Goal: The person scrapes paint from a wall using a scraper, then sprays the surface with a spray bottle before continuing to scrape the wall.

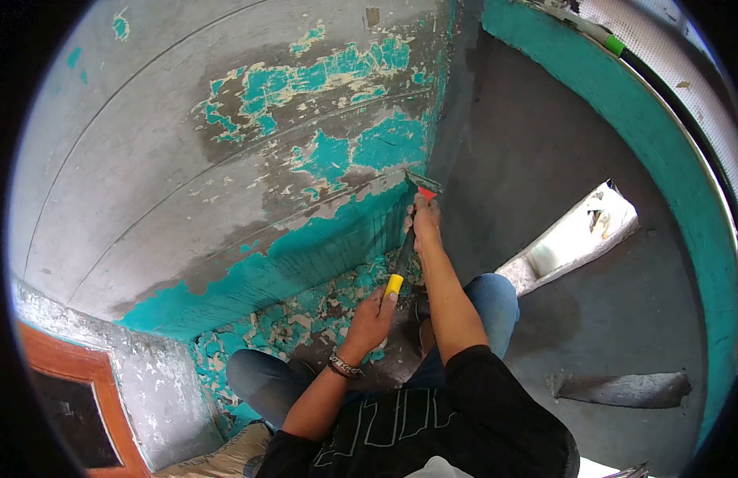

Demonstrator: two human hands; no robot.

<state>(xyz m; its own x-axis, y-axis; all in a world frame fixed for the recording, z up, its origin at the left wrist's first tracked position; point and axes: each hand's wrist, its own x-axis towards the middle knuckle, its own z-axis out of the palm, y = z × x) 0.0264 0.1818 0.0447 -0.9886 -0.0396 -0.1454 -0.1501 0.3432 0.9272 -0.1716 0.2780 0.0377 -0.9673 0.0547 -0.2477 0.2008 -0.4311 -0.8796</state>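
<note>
Both my hands hold a long-handled scraper with a black shaft, a yellow handle end and a red part by the blade. My left hand, with a bracelet at the wrist, is closed around the yellow end. Higher up the shaft, just below the head, my right hand grips it. The scraper's blade is at the wall near the corner, beside turquoise paint. Bare grey wall shows where the paint is gone. Whether the blade presses on the surface is hard to tell.
Flakes of turquoise paint litter the floor around my legs. To the right, a dark curved wall has a whitish slanted opening and a lower recess. A wooden frame and a brown sack are at lower left.
</note>
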